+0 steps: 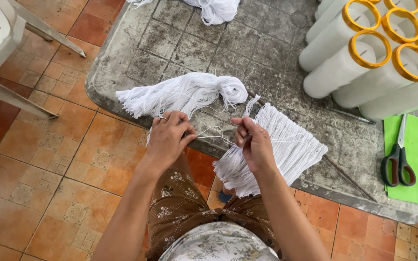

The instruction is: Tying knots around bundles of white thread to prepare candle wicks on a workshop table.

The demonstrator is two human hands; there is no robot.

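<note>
White strand (214, 133) btwn L hand (166, 137) & R hand (255, 145) grips

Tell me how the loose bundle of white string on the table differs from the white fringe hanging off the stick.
The loose bundle lies heaped and tangled, bunched at one end; the fringe has its strands side by side, combed straight. The bundle rests wholly on the table; the fringe hangs from a thin stick and droops over the table edge. No hand touches the bundle; the right hand is at the fringe, and the left hand pinches a strand. Both are white string.
</note>
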